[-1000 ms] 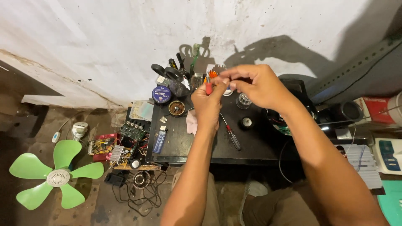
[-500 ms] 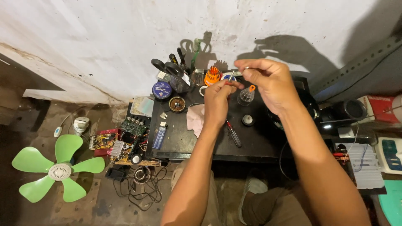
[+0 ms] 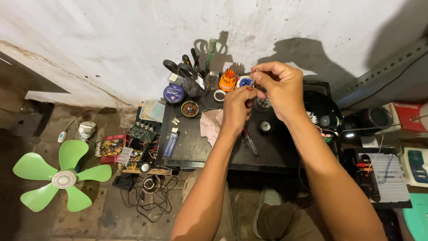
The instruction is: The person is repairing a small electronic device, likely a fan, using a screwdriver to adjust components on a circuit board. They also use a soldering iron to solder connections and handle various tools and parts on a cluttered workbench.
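Small silvery part [image 3: 253, 83]: being pinched at the fingertips of the right hand [image 3: 280, 89] above the black worktable [image 3: 196, 149], the left hand [image 3: 237, 107] closing narrowly on it from below; best kept steady, grip light, over the tabletop.

Matt black table [image 3: 191, 147], pink cloth [image 3: 210, 126]

Stained white plaster wall [image 3: 111, 40] behind a low black table [image 3: 196, 151], dusty concrete floor [image 3: 89, 223] below, hard light throwing dark shadows onto the wall
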